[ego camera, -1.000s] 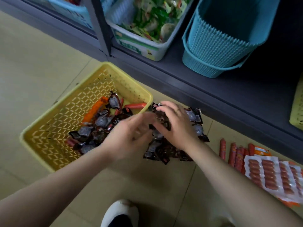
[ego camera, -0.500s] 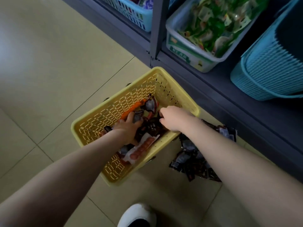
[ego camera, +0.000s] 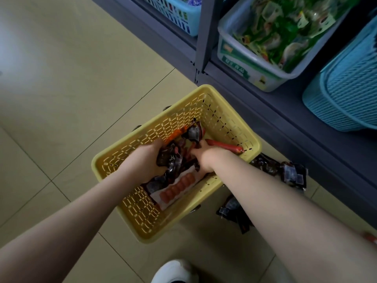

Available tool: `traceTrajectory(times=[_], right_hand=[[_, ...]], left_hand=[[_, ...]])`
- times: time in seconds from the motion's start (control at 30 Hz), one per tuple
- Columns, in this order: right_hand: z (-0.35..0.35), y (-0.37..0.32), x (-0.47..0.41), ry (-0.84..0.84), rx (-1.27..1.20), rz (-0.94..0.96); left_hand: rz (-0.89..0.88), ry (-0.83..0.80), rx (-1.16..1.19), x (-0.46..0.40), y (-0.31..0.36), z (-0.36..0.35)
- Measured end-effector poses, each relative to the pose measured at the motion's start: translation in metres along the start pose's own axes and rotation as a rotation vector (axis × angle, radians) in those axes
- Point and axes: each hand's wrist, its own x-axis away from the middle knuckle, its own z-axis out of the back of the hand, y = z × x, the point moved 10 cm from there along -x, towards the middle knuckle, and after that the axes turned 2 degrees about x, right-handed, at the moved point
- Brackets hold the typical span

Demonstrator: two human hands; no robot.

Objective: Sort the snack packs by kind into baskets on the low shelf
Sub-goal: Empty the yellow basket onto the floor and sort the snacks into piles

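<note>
Fingers of both hands are buried in the snack pile; fingertips not visible. Left hand (ego camera: pixel 150 160) curls round a bunch of dark snack packs (ego camera: pixel 173 158) in the middle of the yellow basket (ego camera: pixel 142 219). Right hand (ego camera: pixel 204 158) reaches in from the right with knuckles up; whether it has hold of anything I cannot tell, since the packs cover its fingers.

The right forearm crosses the basket's right rim and hides part of a second heap of dark packs on the floor (ego camera: pixel 293 172), just beside the basket. More of that heap shows below the arm. A red blur at the right frame edge is too cut off to name.

In the basket: a white sausage tray pack (ego camera: pixel 179 186) lying flat under the dark packs, a loose red sausage stick (ego camera: pixel 224 146) against the far right wall, something orange at the back, partly covered.

Low shelf (ego camera: pixel 306 111) runs behind the basket. On it: a white bin of green packs (ego camera: pixel 244 66), a teal woven basket (ego camera: pixel 346 94) cut off at right, a blue basket (ego camera: pixel 183 15) cut off at top. A shelf upright (ego camera: pixel 206 33) stands between blue basket and white bin.

The basket's far corner sits near the shelf edge. Bare tiled floor (ego camera: pixel 61 99) spreads wide to the left. A white shoe tip (ego camera: pixel 175 270) shows at the bottom edge.
</note>
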Motion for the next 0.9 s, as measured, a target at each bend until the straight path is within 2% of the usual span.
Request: traceTrajectory(times=[0.13, 0.27, 0.33, 0.43, 0.57, 0.63, 0.73, 0.77, 0.83, 0.9], right_hand=[[0.001, -0.001, -0.001, 0.012, 0.045, 0.040], [0.007, -0.003, 0.005, 0.035, 0.017, 0.057], [0.016, 0.000, 0.014, 0.106, -0.059, 0.054], [0.047, 0.014, 0.047, 0.366, -0.303, 0.075], [0.077, 0.065, 0.132, 0.856, -0.718, 0.167], [0.064, 0.104, 0.177, 1.022, -1.034, 0.214], [0.007, 0.162, 0.217, 1.173, -1.269, 0.129], [-0.015, 0.177, 0.224, 1.220, -1.237, 0.047], [-0.052, 0.190, 0.226, 1.273, -0.978, -0.085], [-0.090, 0.193, 0.201, 1.199, -0.820, -0.156]], left_hand=[[-0.077, 0.063, 0.030, 0.013, 0.006, 0.013], [-0.106, 0.250, 0.232, 0.026, 0.011, 0.038], [-0.108, 0.335, 0.332, 0.034, 0.014, 0.049], [-0.147, 0.402, 0.478, 0.049, 0.026, 0.058], [-0.246, 0.446, 0.682, 0.076, 0.064, 0.073], [-0.287, 0.424, 0.764, 0.087, 0.091, 0.074], [-0.350, 0.318, 0.835, 0.096, 0.138, 0.056], [-0.376, 0.273, 0.842, 0.099, 0.154, 0.046], [-0.402, 0.166, 0.884, 0.099, 0.181, 0.020], [-0.381, 0.068, 0.933, 0.089, 0.195, -0.017]])
